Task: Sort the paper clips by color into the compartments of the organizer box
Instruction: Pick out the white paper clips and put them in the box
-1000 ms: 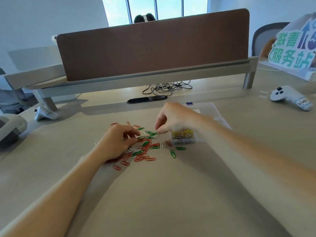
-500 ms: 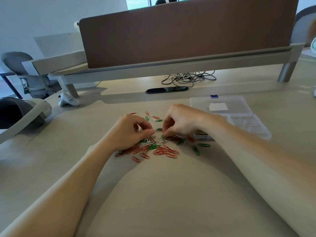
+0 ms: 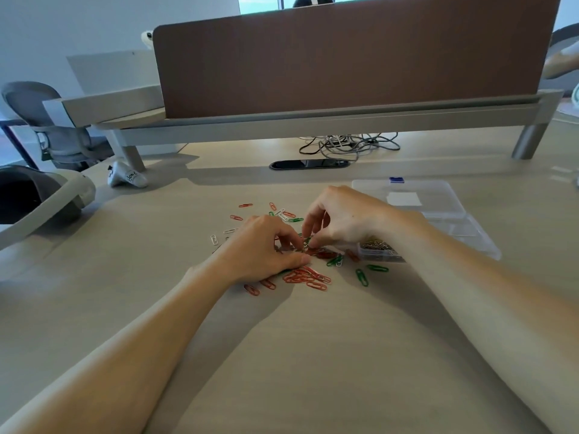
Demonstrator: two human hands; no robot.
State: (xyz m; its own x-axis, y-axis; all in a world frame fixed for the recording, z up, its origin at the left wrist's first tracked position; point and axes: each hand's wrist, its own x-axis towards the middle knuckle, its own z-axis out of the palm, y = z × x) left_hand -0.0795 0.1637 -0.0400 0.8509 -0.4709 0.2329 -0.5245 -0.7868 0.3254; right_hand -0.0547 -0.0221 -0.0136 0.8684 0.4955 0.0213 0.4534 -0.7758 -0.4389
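Daylight is pouring through the window (image 3: 257, 3) behind the divider (image 3: 344, 57), glaring pale. Soft shadows are falling in front of the divider across the desk (image 3: 313, 355). Edges far from the divider are bowing, and everything is looking slightly soft

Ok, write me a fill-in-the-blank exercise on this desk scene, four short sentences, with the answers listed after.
1. The paper clips already inside the organizer box are ___.
2. The cluster of clips just nearer the camera than the left hand is ___.
3. The organizer box sits on the person's ___ side.
4. The two lone clips lying apart in front of the box are ___.
Missing words: yellow, red, right, green.
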